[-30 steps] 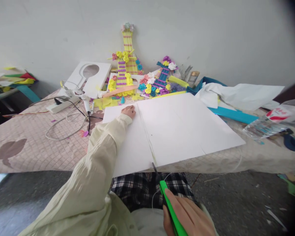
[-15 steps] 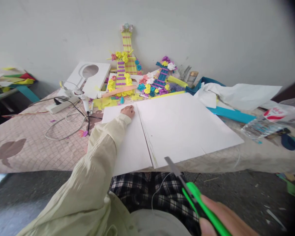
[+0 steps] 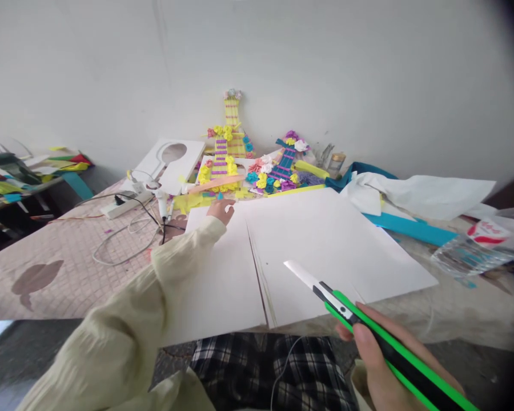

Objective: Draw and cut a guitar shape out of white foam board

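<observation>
My right hand (image 3: 381,354) grips a green and black utility knife (image 3: 346,311). Its blade is out, pointing up and left above a large white board (image 3: 321,228). A long slit runs from near the board's far side to its front edge, parting it from a narrower white piece (image 3: 214,285) on the left. At that piece's far end is my left hand (image 3: 223,211), its fingers loosely curved and slightly apart, with nothing visible in them. Faint lines run beside the slit on the right.
Paper-flower guitar-shaped crafts (image 3: 223,148) lean at the wall. A white glue gun (image 3: 163,202), a power strip (image 3: 124,206) and cables lie left. On the right are a blue strip (image 3: 411,228), crumpled white paper (image 3: 432,188) and a plastic bottle (image 3: 475,248).
The knife has swung up and left over the board, showing more of my right hand. My left hand has lifted and curved its fingers at the far edge. The view has tilted up.
</observation>
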Demonstrator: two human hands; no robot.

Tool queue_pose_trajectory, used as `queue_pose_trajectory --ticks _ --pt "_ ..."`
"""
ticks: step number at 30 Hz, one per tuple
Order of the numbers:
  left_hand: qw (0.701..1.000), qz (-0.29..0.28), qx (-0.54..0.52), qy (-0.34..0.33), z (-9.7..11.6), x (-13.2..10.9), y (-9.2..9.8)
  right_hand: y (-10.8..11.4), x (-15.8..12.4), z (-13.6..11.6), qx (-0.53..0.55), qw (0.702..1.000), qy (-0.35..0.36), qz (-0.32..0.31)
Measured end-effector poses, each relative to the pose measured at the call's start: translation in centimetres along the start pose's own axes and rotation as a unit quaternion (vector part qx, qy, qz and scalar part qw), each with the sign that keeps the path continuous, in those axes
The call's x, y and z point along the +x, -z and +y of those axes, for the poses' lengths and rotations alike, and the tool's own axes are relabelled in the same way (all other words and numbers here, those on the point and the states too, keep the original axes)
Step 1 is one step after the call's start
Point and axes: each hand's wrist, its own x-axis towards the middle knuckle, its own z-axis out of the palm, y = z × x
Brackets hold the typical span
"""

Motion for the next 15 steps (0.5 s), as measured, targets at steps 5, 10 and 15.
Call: queue_pose_trajectory --ticks 5,10,15 --pt "0.989 -0.006 -0.149 -0.021 3.2 -4.6 6.0 -2.4 0.9 -0.5 0.06 0.998 0.015 0.015" --pt "0.833 -0.279 -0.47 0.083 9.7 -13.5 8.5 -4.6 1.2 -0.1 0.122 0.989 0.082 -0.022" --pt "0.674 -0.266 -0.674 0.146 15.7 -18.3 7.2 -7.6 -0.9 -1.6 0.124 0.982 0.138 -0.024"
